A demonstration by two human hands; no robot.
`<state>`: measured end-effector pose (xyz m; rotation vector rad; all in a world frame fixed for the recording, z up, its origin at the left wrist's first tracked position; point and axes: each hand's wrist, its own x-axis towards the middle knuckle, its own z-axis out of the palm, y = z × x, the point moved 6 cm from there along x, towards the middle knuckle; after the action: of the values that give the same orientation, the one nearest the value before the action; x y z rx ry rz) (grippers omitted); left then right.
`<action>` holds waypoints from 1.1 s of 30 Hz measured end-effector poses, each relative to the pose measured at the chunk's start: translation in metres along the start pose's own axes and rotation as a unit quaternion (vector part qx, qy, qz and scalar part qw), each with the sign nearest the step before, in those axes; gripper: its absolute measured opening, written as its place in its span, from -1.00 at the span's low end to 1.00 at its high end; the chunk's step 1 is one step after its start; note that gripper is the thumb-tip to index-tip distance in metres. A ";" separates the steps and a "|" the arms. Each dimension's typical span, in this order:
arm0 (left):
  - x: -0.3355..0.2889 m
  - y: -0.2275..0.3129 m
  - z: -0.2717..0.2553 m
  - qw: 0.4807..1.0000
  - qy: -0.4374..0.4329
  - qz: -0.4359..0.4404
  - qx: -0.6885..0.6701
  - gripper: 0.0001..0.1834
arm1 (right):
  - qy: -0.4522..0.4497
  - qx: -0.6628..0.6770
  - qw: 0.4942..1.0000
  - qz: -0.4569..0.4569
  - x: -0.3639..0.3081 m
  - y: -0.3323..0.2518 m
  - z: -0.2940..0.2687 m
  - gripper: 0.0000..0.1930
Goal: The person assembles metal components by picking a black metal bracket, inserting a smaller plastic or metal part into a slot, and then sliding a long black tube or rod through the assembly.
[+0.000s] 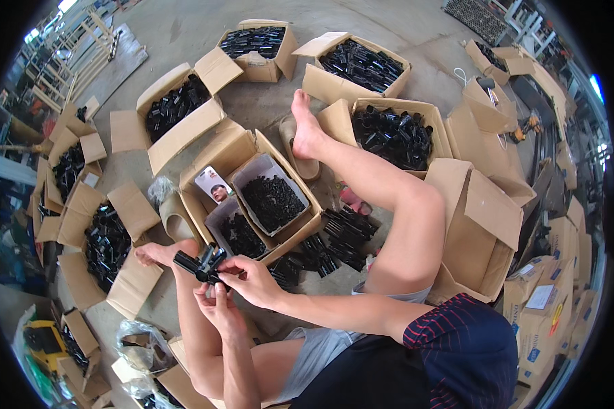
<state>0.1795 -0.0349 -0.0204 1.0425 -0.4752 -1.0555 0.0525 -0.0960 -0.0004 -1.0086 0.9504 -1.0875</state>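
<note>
Both my hands hold a black, glossy branched tubular part (196, 264) over my left leg; its exact kind I cannot tell. My left hand (218, 310) grips it from below, fingers closed near its lower end. From the right, my right hand (254, 281) pinches the side of the same part. Just beyond my hands stands a cardboard box (297, 240) with two inner bins. Small black pieces (274, 201) fill the right bin, and more small black pieces (242, 237) lie in the left one. Beside the box, long black parts (348, 235) are heaped on the floor.
Open cartons of black parts ring me, among them a left carton (108, 242), a far carton (252, 42) and a right carton (394, 135). An open box (481, 235) stands by my right knee. Clogs (300, 146) lie near my feet. Stacked cartons (542, 307) stand at right.
</note>
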 end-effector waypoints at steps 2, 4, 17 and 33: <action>-0.006 0.001 0.008 1.000 -0.001 0.004 0.013 -0.67 | -0.007 -0.001 1.000 0.022 -0.004 0.002 -0.007 -0.82; -0.013 0.002 0.016 0.999 -0.013 0.006 0.047 -0.67 | -0.017 0.005 0.999 0.049 -0.006 0.003 -0.015 -0.81; -0.102 -0.054 0.040 0.995 0.010 -0.026 0.094 -0.74 | -0.003 0.007 0.997 0.074 -0.077 0.005 -0.098 -0.74; -0.128 -0.059 0.072 0.992 -0.023 -0.078 0.099 -0.77 | 0.050 -0.022 0.998 0.028 -0.108 0.003 -0.133 -0.79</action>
<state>0.0389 0.0381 -0.0199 1.2494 -0.5520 -1.1914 -0.0950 -0.0127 -0.0266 -0.9645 1.0808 -1.0817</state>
